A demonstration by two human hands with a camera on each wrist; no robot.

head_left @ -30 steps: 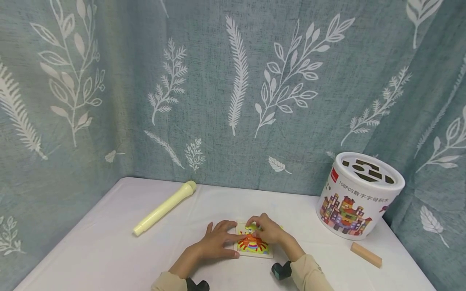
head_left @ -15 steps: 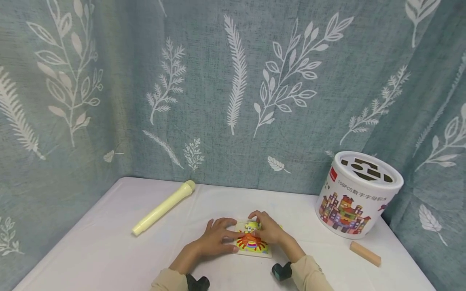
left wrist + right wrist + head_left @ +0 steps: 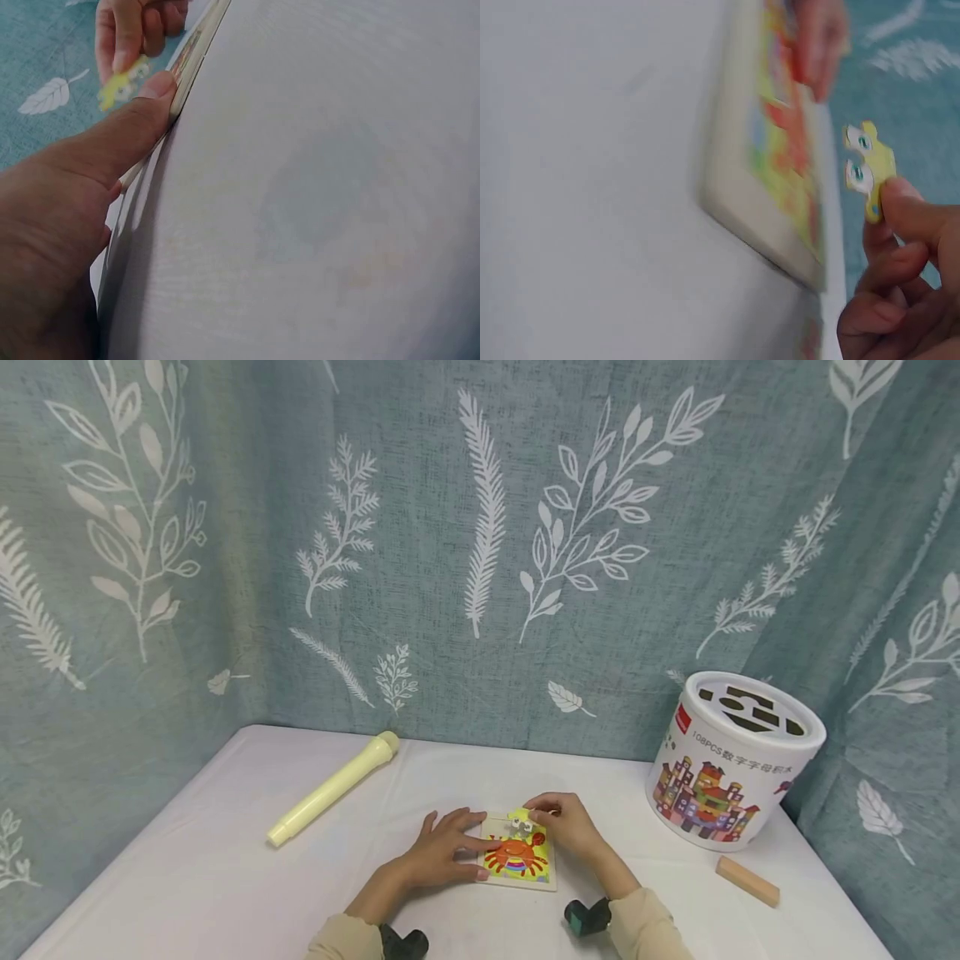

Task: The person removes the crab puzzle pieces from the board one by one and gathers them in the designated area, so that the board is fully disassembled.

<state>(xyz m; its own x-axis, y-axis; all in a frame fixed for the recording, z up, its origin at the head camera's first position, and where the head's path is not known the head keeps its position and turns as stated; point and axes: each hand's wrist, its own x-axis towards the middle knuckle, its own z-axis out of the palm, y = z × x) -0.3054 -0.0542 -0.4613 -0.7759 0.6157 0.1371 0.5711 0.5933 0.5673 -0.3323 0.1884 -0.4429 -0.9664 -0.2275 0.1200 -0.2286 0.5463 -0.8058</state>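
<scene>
A square wooden jigsaw puzzle (image 3: 517, 860) with a red crab picture lies on the white table, its grey backing bare near the top. My left hand (image 3: 442, 852) rests at its left side, fingers spread, index finger on the crab. In the left wrist view the thumb (image 3: 146, 105) lies along the board's edge. My right hand (image 3: 573, 827) pinches a yellow puzzle piece (image 3: 870, 169) with two printed eyes between thumb and fingers. That piece is raised over the far edge of the board in the head view.
A pale yellow toy microphone (image 3: 333, 789) lies at the left. A white block bucket (image 3: 731, 768) with a slotted lid stands at the back right, a wooden block (image 3: 747, 882) in front of it. Behind the table hangs a patterned curtain (image 3: 420, 568).
My right hand has drawn back to the right and lifted the yellow eye piece from the board's top area, uncovering more of the picture. The left hand stays in place on the puzzle.
</scene>
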